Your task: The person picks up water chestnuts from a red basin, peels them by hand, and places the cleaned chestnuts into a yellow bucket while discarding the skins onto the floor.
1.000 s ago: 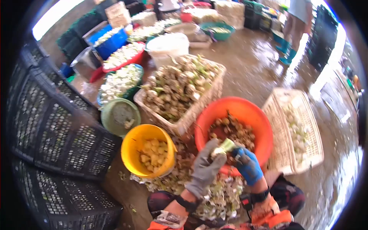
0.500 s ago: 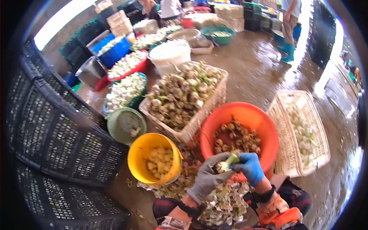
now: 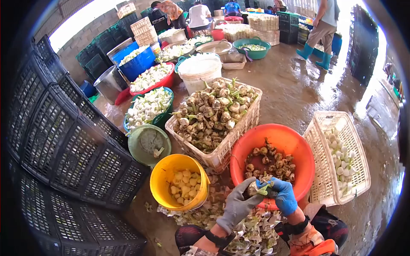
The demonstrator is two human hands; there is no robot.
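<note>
Could drop the bulb point(image 3: 252, 190): round, small, held partly at the fingertips, easy to squeeze out of loose gloves. Pinched between both hands at the near rim of the orange-red basin point(image 3: 299, 147), so likely to fall among the brown bulbs point(image 3: 284, 165) inside, or onto the peelings point(image 3: 252, 239) below. Left hand point(image 3: 236, 205), grey glove: fingers curled and clamped round the bulb. Right hand point(image 3: 285, 197), blue glove: fingers bunched together on the bulb near its green stalk point(image 3: 263, 190). Cannot tell about any blade under the blue fingers; if present, could nick the opposite thumb through too hard a push. Could snap the stalk by twisting too sharply. Could bump the yellow bucket point(image 3: 159, 183) with a wide swing of the left arm, and spill pale pieces point(image 3: 185, 185).

Wet brown floor point(image 3: 282, 89), shiny with puddles, littered near the knees; slippery, probably. Ahead: pale crate point(image 3: 249, 124) heaped with soiled bulbs, white bucket point(image 3: 200, 81) behind. To the right: another pale crate point(image 3: 315, 138) with whiter bulbs. To the left: stacked black crates point(image 3: 81, 149). Farther off: tubs of white bulbs, block wall, person in teal boots point(image 3: 324, 62), others bent or seated. Bright glare at the right edge.
</note>
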